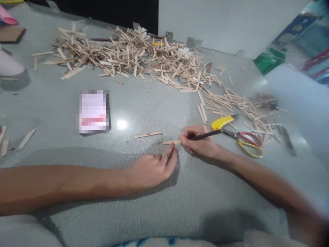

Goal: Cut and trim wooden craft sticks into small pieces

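Two fingertips of my left hand (154, 168) press one end of a wooden popsicle stick (168, 142) against the grey table, its other fingers curled. My right hand (197, 139) is closed around a slim black pen (207, 134), held in a writing grip with the lower end over the same stick. The pen's tip is hidden by my fingers. A second popsicle stick (147, 134) lies flat just beyond my left hand, with a small dark mark near its middle. To the right of my right hand rest scissors (243, 139) with red and yellow handles and a yellow-handled cutter (222, 122).
A large heap of popsicle sticks (133, 55) spreads along the back and down the right side. A blurred-out pack (93, 111) lies left of centre. Several loose sticks (26, 139) are at the far left. A metal strip (287, 140) lies at the right.
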{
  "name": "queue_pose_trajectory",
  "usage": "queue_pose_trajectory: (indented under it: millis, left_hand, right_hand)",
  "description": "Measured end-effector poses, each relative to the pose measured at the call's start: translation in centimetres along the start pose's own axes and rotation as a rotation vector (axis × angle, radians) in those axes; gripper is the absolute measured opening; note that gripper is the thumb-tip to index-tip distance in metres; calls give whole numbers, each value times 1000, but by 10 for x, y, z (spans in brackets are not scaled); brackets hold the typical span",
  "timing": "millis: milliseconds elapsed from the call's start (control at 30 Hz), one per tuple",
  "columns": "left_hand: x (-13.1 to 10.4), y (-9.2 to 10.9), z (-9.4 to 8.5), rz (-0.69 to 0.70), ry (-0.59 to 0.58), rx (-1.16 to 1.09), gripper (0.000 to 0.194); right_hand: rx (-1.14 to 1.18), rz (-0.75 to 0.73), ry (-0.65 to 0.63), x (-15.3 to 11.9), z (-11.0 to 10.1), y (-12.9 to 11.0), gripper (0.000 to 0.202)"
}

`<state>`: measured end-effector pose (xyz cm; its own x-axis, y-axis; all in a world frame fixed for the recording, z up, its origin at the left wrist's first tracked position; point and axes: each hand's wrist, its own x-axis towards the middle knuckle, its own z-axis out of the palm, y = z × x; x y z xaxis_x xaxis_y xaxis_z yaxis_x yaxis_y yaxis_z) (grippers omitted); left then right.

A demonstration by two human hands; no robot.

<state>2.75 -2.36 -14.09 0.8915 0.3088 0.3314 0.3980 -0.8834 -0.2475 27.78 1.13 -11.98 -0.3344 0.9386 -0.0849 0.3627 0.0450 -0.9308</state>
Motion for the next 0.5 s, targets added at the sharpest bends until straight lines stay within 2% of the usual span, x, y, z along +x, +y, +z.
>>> queue_pose_trajectory:
  millis: [133,267,500]
  left_hand:
    - [-1,0,2,4,26,-2,39]
    - [-2,0,2,-1,2,-19,40]
    - [-1,0,1,0,15,-15,38]
  right_hand:
    - [29,5,0,0,2,3,43]
    - [68,33,10,1,5,5,42]
    - [65,40,38,2,7,0,43]
